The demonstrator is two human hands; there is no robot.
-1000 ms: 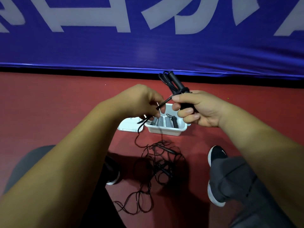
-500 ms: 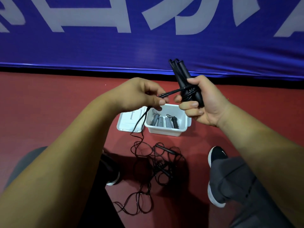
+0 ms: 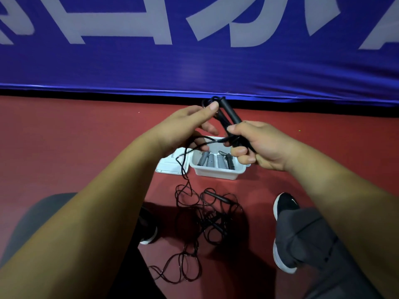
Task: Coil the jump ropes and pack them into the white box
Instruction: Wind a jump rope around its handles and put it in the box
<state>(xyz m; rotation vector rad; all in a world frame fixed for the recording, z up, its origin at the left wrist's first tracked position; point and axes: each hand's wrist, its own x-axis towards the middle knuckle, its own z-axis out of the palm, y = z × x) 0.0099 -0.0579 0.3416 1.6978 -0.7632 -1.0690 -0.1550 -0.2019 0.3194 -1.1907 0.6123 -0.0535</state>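
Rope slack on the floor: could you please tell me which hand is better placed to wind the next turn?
Probably left: the right hand grips the handles, while the rope trails down beside the left hand.

The right hand (image 3: 263, 145) hides the black handles' (image 3: 230, 114) lower ends.

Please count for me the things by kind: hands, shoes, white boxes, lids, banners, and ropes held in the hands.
Hands: 2, left hand, right hand
Shoes: 2, left shoe, right shoe
White box: 1
Lid: 1
Blue banner: 1
Jump rope held: 1
Total: 8
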